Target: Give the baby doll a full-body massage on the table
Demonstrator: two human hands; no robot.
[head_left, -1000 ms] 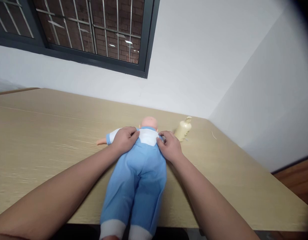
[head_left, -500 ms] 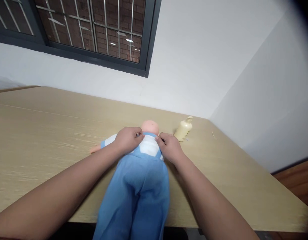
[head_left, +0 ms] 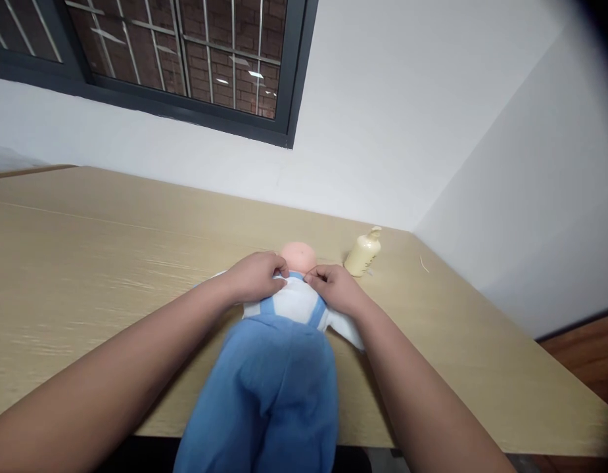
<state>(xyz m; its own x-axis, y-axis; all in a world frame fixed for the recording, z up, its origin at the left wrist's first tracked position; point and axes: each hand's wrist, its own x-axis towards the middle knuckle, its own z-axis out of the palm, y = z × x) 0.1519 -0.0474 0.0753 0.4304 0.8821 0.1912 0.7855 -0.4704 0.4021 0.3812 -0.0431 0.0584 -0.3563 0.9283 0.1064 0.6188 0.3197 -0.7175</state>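
A doll (head_left: 284, 368) in blue overalls and a white shirt lies on the table, its legs toward me and hanging past the near edge. Its round pinkish head (head_left: 298, 256) points away from me. My left hand (head_left: 257, 277) pinches the shirt's blue-edged collar (head_left: 296, 276) from the left, by the neck. From the other side my right hand (head_left: 333, 287) pinches the same collar, fingertips together. A white sleeve (head_left: 347, 328) sticks out beneath my right wrist. The doll's other arm is mostly hidden behind my left forearm.
Beyond my right hand stands a cream pump bottle (head_left: 363, 255) on the wooden table (head_left: 111, 263). A thin pale strand (head_left: 424, 264) lies farther right. White walls (head_left: 373, 131) and a barred window (head_left: 185, 59) are behind the table.
Both hands have come closer together at the collar. The white sleeve on the right now shows, while the doll's hand on the left has gone out of sight. The overalls' shoulder straps show more.
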